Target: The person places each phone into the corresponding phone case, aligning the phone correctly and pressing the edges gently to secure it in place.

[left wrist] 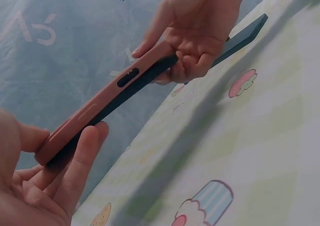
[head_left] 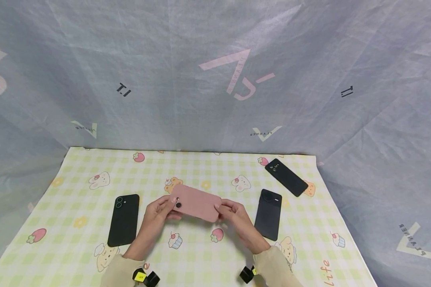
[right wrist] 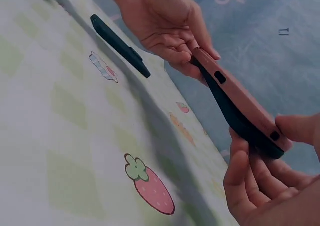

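Note:
A pink phone case with a dark phone under it is held up over the table, its back facing up and its camera opening on the left. My left hand pinches the left end, thumb on top and fingers beneath. At the other end, my right hand grips between thumb and fingers. From the side, in the right wrist view, the dark phone's body sticks out below the case's edge. Whether the case is fully fitted on the phone I cannot tell.
A black phone lies left of my left hand. Beyond my right forearm lies a dark phone, with another black phone farther back. A checked tablecloth covers the table, and grey fabric hangs behind it.

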Motion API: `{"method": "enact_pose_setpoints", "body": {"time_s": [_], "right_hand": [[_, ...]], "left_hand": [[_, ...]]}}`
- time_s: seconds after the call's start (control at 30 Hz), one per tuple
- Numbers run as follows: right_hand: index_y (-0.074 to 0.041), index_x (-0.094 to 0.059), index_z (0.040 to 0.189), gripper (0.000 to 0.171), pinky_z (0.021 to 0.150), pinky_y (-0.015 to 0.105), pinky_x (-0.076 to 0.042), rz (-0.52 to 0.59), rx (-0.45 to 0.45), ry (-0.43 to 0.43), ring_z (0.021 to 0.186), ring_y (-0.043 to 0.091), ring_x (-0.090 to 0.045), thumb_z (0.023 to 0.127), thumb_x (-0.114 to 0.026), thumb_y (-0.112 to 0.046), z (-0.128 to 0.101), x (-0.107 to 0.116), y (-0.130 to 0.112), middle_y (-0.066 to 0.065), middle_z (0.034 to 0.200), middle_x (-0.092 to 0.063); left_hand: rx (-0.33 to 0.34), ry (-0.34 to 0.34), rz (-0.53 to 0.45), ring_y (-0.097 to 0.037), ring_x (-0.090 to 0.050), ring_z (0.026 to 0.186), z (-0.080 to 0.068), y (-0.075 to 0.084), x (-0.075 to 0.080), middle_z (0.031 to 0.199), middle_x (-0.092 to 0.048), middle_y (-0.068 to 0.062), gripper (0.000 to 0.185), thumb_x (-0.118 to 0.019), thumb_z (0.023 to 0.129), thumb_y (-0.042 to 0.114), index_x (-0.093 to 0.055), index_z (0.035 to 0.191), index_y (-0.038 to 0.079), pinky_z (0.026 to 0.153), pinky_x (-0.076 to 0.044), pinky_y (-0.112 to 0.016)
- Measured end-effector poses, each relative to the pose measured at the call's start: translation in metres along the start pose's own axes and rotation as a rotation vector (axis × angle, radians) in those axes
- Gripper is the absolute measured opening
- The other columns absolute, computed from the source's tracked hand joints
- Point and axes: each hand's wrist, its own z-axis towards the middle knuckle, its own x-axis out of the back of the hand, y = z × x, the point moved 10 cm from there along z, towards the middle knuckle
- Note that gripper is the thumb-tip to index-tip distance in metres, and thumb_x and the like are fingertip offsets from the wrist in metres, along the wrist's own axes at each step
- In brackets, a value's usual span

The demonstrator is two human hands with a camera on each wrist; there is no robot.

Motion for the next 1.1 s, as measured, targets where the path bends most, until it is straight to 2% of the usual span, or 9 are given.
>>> {"method": "enact_pose_setpoints", "body": {"time_s": [0.1,0.23,0.33,0.43,0.53,0.6,0.73,0.93,1.1], "right_hand": [[0.008,-0.062,0.138,0.043,0.085,0.024,-0.059,0.014,0.009,0.005,0.089,0.009,-0.073,0.107,-0.068,-0.021,0.002,0.001,-0.001,0.0,0.103,-0.079],[0.01,-0.061,0.141,0.043,0.086,0.025,-0.061,0.004,0.029,-0.038,0.093,0.01,-0.075,0.109,-0.066,-0.018,0.004,0.001,-0.004,0.001,0.107,-0.079],[0.011,-0.061,0.14,0.041,0.086,0.026,-0.062,-0.014,0.044,-0.074,0.095,0.009,-0.075,0.109,-0.065,-0.016,0.006,0.002,-0.007,0.001,0.108,-0.079],[0.01,-0.062,0.14,0.041,0.087,0.026,-0.061,-0.032,0.053,-0.109,0.097,0.009,-0.075,0.109,-0.065,-0.017,0.007,0.002,-0.009,0.0,0.109,-0.079],[0.009,-0.063,0.141,0.042,0.088,0.026,-0.061,-0.053,0.06,-0.145,0.099,0.008,-0.074,0.109,-0.066,-0.018,0.007,0.003,-0.011,-0.001,0.11,-0.079],[0.009,-0.062,0.142,0.042,0.087,0.025,-0.061,-0.063,0.063,-0.17,0.099,0.009,-0.074,0.109,-0.065,-0.017,0.006,0.003,-0.011,-0.001,0.111,-0.079],[0.011,-0.061,0.142,0.042,0.086,0.025,-0.061,-0.076,0.072,-0.217,0.099,0.009,-0.074,0.109,-0.064,-0.015,0.006,0.002,-0.01,0.0,0.113,-0.078],[0.012,-0.062,0.141,0.042,0.083,0.023,-0.061,-0.09,0.072,-0.248,0.098,0.01,-0.075,0.108,-0.065,-0.014,0.005,-0.001,-0.008,0.003,0.113,-0.079],[0.009,-0.066,0.136,0.04,0.081,0.023,-0.06,-0.12,0.047,-0.21,0.094,0.01,-0.074,0.109,-0.065,-0.019,0.005,0.0,-0.006,0.002,0.107,-0.079]], "left_hand": [[-0.021,-0.034,-0.008,-0.024,-0.08,0.084,-0.001,0.002,-0.003,0.107,-0.076,-0.022,0.036,-0.059,0.113,0.016,-0.06,0.135,-0.013,0.082,-0.066,-0.038],[-0.014,-0.064,-0.012,-0.025,-0.08,0.088,0.0,0.002,-0.004,0.111,-0.075,-0.024,0.035,-0.057,0.113,0.012,-0.058,0.137,-0.013,0.088,-0.065,-0.046],[-0.002,-0.07,0.03,-0.02,-0.078,0.093,0.001,0.002,-0.003,0.113,-0.076,-0.022,0.033,-0.055,0.111,0.009,-0.06,0.136,-0.012,0.091,-0.064,-0.039],[0.005,-0.06,0.094,-0.012,-0.072,0.09,0.002,0.002,0.0,0.108,-0.075,-0.016,0.029,-0.056,0.11,0.01,-0.065,0.129,-0.01,0.085,-0.061,-0.025],[0.021,-0.054,0.151,-0.011,-0.063,0.086,0.003,0.001,0.002,0.097,-0.069,-0.01,0.029,-0.058,0.112,0.019,-0.07,0.118,-0.007,0.08,-0.054,-0.02],[0.042,-0.061,0.182,-0.012,-0.06,0.087,0.003,0.0,0.002,0.092,-0.066,-0.007,0.034,-0.058,0.113,0.026,-0.072,0.113,-0.005,0.08,-0.05,-0.02],[0.073,-0.076,0.242,-0.013,-0.062,0.088,0.004,-0.005,0.001,0.085,-0.071,-0.004,0.035,-0.06,0.112,0.032,-0.076,0.112,0.001,0.083,-0.047,-0.019],[0.047,-0.081,0.307,-0.013,-0.061,0.083,0.006,-0.009,-0.001,0.073,-0.071,-0.003,0.033,-0.064,0.11,0.033,-0.077,0.105,0.004,0.082,-0.045,-0.021],[0.018,-0.074,0.327,-0.014,-0.062,0.085,0.005,-0.008,-0.002,0.073,-0.071,-0.004,0.033,-0.064,0.11,0.035,-0.077,0.102,0.006,0.084,-0.044,-0.022]]}}
